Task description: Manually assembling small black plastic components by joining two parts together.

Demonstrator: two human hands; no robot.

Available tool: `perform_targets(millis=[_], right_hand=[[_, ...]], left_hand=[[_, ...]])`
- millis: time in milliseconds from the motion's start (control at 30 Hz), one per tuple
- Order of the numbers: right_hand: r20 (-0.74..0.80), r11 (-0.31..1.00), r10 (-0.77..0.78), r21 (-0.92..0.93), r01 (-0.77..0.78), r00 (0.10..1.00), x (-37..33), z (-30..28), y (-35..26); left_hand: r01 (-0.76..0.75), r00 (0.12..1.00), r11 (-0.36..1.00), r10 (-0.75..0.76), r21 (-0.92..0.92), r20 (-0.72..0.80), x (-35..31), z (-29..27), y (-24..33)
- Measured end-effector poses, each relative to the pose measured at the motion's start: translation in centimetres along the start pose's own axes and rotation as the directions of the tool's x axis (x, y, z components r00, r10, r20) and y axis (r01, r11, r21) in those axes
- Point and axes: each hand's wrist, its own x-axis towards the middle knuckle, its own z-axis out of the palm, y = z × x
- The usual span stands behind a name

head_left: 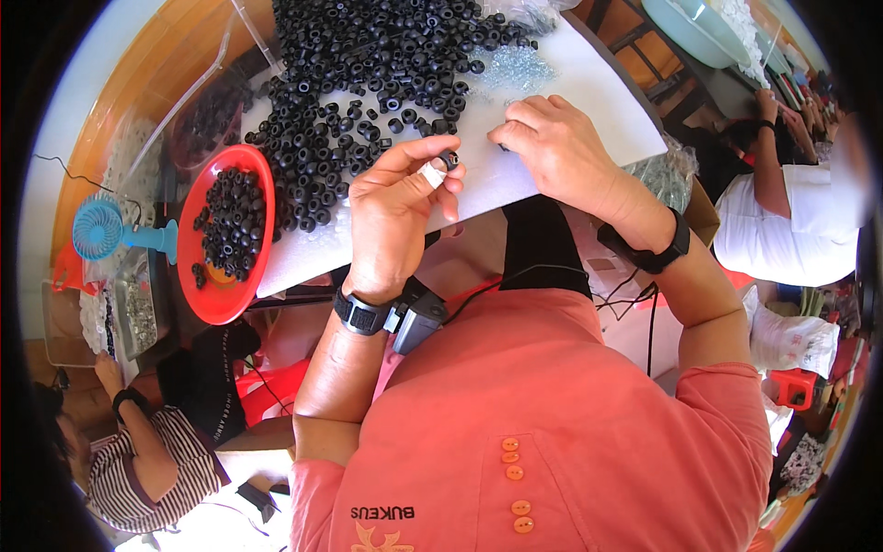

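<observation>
My left hand [391, 212] is raised over the near edge of the white tabletop [602, 101]. Between its thumb and index finger is a small black ring-shaped part [450, 159], and white tape wraps the thumb. To its right, my right hand [561, 147] rests low at the table, fingers bent together in a pinch. A tiny dark bit shows at its fingertips, too small to name. Beyond both hands spreads a large heap of black ring-shaped parts [349, 55]. Small clear pieces [515, 69] lie in a patch past my right hand.
A red dish [265, 198] of black parts sits at the table's left edge, beside a blue fan [97, 227]. Clear plastic bags [667, 175] lie right of the table. Co-workers sit at the lower left and the right. A cable [515, 272] crosses near my lap.
</observation>
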Motion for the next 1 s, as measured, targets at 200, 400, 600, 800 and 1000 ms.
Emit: perform_targets(millis=[200, 400, 600, 800, 1000], right_hand=[[0.110, 0.997, 0.056, 0.044, -0.061, 0.992, 0.6, -0.6, 0.0], [0.092, 0.991, 0.098, 0.078, -0.105, 0.991, 0.5, -0.6, 0.1], [0.085, 0.990, 0.120, 0.068, -0.126, 0.989, 0.2, -0.8, -0.5], [0.031, 0.975, 0.176, 0.130, -0.179, 0.984, 0.2, -0.9, -1.4], [-0.041, 0.790, 0.388, 0.528, -0.310, 0.921, 0.8, -0.4, -3.3]], left_hand=[[-0.028, 1.000, 1.000, 0.028, -0.014, 0.010, -0.1, -0.2, -0.2], [-0.004, 1.000, 0.999, 0.004, 0.040, -0.009, -0.4, 0.1, -0.1], [-0.051, 0.998, 0.995, 0.048, 0.090, 0.036, -0.4, -0.3, -0.2], [-0.006, 1.000, 0.996, 0.007, 0.086, -0.015, -0.4, 0.4, -0.1], [0.000, 0.999, 0.988, 0.006, 0.154, -0.038, -0.5, 0.4, -0.4]])
